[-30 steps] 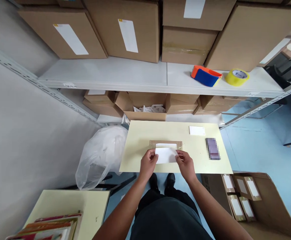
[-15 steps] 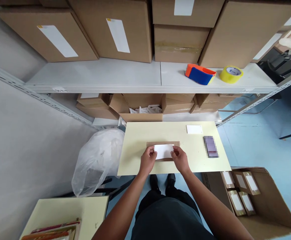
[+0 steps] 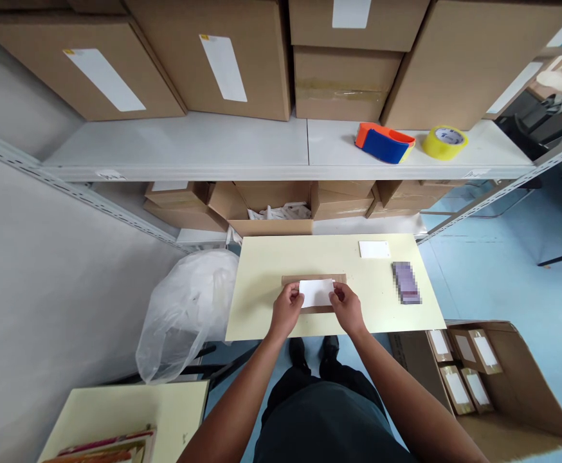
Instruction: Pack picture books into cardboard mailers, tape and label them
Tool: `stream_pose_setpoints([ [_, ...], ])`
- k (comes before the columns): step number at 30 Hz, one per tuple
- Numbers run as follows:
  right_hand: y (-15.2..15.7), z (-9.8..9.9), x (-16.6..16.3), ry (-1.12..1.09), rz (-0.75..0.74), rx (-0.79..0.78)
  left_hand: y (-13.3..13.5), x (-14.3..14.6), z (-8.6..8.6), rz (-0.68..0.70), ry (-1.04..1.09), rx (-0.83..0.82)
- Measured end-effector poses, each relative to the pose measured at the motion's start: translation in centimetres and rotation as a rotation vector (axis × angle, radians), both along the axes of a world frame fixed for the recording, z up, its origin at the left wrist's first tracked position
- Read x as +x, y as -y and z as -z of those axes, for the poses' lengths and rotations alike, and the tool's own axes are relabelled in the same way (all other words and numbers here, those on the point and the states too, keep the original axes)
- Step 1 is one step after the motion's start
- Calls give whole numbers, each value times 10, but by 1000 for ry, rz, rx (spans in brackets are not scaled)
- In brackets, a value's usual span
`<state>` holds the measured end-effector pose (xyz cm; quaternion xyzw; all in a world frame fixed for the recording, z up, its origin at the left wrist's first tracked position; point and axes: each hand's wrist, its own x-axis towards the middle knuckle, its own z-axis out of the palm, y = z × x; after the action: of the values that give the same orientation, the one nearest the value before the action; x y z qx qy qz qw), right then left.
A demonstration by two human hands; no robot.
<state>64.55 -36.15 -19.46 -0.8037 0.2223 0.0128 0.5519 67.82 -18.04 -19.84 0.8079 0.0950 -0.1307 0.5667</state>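
Note:
A blank white label [image 3: 316, 293] spans the gap between my two hands, above a small brown cardboard box [image 3: 316, 278] on the pale yellow table [image 3: 259, 283]. My left hand [image 3: 287, 310] pinches the label's left edge between thumb and fingers. At its right edge my right hand [image 3: 347, 307] pinches it the same way. Much of the box is hidden under the label and hands, and I cannot tell whether the label touches it. Farther back to the right lies a white stack of labels or cards [image 3: 374, 249], with a blurred-out purple item [image 3: 407, 283] nearby.
A shelf [image 3: 189, 145] ahead bears large cartons, a blue-orange band [image 3: 384, 143] and a yellow tape roll [image 3: 445, 142]. To the right, an open carton [image 3: 526, 392] holds several labelled boxes. A plastic bag [image 3: 184, 308] bulges at the table's left, beside a second table [image 3: 175, 405].
Both hands keep their pinch on the label, which has hardly moved. The whole view has shifted very slightly.

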Motion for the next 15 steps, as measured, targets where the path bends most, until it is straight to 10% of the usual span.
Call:
stream_pose_setpoints([
  [15,11,2,-4,-13,-234,-484,-4,-2,-6,192,152,333],
])
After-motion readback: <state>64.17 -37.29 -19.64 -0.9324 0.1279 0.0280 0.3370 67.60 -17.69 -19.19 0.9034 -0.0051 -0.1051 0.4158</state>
